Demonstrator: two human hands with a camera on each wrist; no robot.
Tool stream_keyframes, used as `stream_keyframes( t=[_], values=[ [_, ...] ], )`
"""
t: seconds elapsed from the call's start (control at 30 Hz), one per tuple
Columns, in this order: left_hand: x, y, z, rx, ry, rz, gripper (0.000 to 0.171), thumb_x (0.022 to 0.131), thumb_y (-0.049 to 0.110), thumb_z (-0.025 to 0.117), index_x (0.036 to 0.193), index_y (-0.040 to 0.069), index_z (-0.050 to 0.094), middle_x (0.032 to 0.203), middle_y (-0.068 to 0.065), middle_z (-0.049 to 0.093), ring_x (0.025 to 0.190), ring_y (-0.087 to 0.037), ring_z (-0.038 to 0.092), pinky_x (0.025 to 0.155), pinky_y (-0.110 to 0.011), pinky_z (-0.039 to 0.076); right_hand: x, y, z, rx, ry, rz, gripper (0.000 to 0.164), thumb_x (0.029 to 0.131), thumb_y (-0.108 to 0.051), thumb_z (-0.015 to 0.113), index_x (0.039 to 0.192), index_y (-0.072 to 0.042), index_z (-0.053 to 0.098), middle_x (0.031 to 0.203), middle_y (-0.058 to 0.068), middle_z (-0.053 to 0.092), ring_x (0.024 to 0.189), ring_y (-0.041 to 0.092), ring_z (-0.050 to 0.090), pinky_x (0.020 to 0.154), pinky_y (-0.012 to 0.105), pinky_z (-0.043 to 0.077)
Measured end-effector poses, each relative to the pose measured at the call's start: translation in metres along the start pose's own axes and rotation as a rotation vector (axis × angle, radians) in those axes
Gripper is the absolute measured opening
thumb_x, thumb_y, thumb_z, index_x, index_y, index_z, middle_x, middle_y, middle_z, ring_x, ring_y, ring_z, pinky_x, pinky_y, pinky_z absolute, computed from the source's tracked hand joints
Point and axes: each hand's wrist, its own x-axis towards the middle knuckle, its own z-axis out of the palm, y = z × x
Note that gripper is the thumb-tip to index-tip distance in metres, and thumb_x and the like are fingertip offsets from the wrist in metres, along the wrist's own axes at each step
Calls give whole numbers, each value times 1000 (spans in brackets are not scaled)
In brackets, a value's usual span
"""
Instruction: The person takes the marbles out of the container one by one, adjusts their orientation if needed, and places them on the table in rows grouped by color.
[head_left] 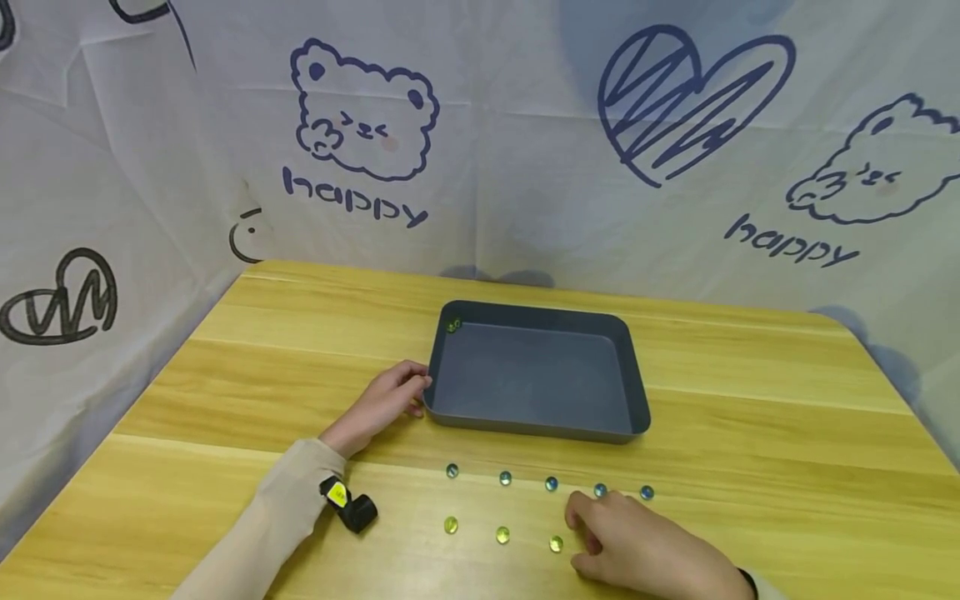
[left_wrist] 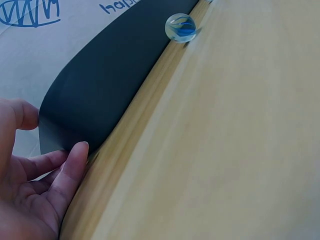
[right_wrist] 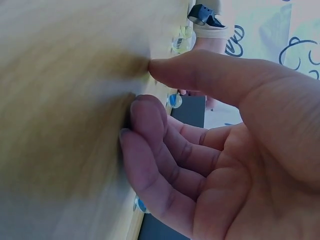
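A dark grey rectangular tray [head_left: 532, 375] lies on the table. At its near left corner my left hand [head_left: 386, 400] touches the outside wall with its fingertips, as the left wrist view also shows. My right hand [head_left: 637, 542] is low over the table, its fingers bent and the thumb apart from them. I see nothing between thumb and fingers in the right wrist view [right_wrist: 200, 145]. Just left of it lies a yellow-green glass marble [head_left: 556, 544]. A blue-streaked marble [head_left: 600, 490] lies just beyond its knuckles, and another blue marble [head_left: 647, 492] to the right.
More blue marbles [head_left: 506, 477] line up in front of the tray. Nearer me lie two other yellow-green marbles [head_left: 502, 535]. Yellow-green marbles [head_left: 453, 325] sit in the tray's far left corner. A printed white cloth [head_left: 510, 167] hangs behind the wooden table [head_left: 750, 392].
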Motion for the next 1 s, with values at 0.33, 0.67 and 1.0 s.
stream_keyframes(
  t=[0.33,0.67,1.0],
  values=[
    [0,0,1,-3,4,-13,41,100,19,45,132,-6,50,108,-17,56,85,-21,59,75,-32,55,-2,1,0,-14,11,-11,19,82,-17,71,87,-19,53,60,-10,43,55,4,39,53,23,37],
    [-1,-1,0,-9,10,-15,41,100,19,45,132,-6,49,107,-17,56,85,-21,58,75,-32,55,-2,-3,-5,-22,-26,16,17,82,-16,70,87,-19,54,60,-10,42,54,4,39,52,22,36],
    [-2,1,-3,-14,-20,15,42,101,19,45,133,-8,47,99,-15,55,79,-20,58,74,-33,54,-10,-5,-21,46,-94,6,12,89,-21,67,96,-20,58,60,-12,44,54,3,42,54,22,38]
  ],
)
